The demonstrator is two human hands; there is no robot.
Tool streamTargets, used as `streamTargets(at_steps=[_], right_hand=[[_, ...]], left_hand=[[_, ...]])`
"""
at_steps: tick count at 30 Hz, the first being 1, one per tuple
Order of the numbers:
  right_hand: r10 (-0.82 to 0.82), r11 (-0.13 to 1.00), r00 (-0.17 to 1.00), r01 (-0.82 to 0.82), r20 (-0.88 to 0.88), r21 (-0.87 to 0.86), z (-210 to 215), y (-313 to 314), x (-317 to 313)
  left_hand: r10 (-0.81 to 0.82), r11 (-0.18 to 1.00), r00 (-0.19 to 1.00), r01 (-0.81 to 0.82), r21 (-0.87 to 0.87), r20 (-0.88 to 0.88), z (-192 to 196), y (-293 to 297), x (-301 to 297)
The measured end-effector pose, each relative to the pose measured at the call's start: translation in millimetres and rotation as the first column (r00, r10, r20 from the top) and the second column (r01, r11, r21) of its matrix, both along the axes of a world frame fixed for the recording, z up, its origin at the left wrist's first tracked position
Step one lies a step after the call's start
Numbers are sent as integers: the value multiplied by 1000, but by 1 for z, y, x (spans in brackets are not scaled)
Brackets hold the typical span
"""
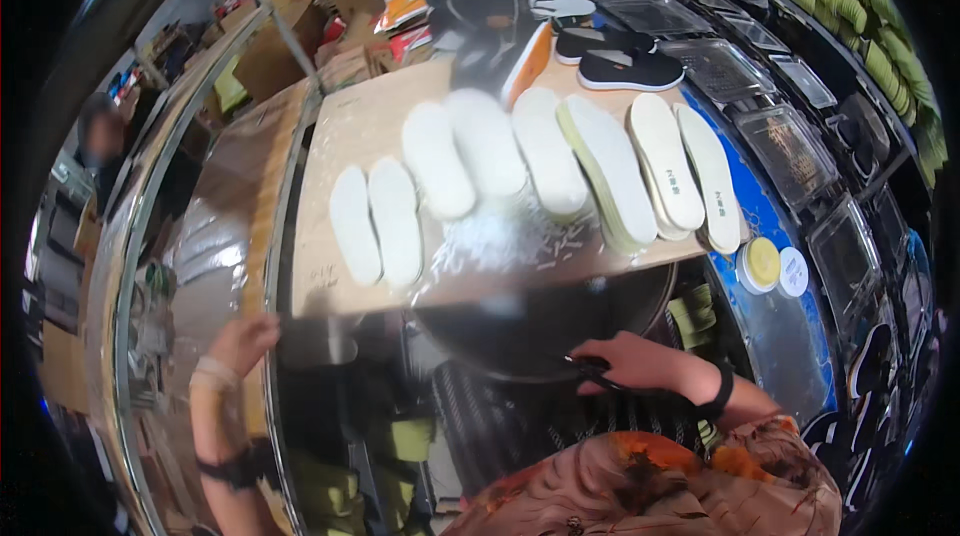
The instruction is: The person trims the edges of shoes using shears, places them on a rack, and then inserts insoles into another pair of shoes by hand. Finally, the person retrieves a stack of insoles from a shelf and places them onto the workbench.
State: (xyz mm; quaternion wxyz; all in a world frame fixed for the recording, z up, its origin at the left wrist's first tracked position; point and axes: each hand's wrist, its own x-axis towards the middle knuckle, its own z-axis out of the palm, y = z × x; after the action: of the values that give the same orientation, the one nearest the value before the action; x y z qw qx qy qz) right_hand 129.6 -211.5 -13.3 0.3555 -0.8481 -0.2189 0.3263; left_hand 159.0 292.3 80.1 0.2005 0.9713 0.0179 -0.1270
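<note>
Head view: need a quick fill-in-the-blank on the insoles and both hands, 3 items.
1. The white insoles lie in a row on a ____ board.
2. The right hand holds a pair of ____ below the board's near edge.
3. The left hand holds ____, near the shiny metal rail.

Missing words: wooden; scissors; nothing

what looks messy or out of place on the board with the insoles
A scatter of small white trimmings lies loose on the wooden board, below the row of white insoles. The insoles overlap and tilt at uneven angles. The right hand holds dark scissors below the board's edge.
</note>
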Motion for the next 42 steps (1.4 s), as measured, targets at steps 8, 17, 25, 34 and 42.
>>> streamTargets(at_steps=[8,17,25,34,42], right_hand=[[-378,914,916,392,-139,101,-7,-97,20],[-218,957,957,248,-193,148,-45,-123,49],[-193,961,964,223,-185,161,-61,-115,54],[-274,929,947,306,-169,206,-58,-115,65],[-253,923,801,368,-543,113,-35,-121,97]], left_hand=[[-426,900,825,426,87,371,-25,-260,351],[-324,933,942,301,198,93,-81,-358,482],[-317,914,841,149,377,437,-98,-381,468],[-97,874,954,-54,483,283,-61,-379,519],[79,976,987,-105,189,137,-120,-345,596]])
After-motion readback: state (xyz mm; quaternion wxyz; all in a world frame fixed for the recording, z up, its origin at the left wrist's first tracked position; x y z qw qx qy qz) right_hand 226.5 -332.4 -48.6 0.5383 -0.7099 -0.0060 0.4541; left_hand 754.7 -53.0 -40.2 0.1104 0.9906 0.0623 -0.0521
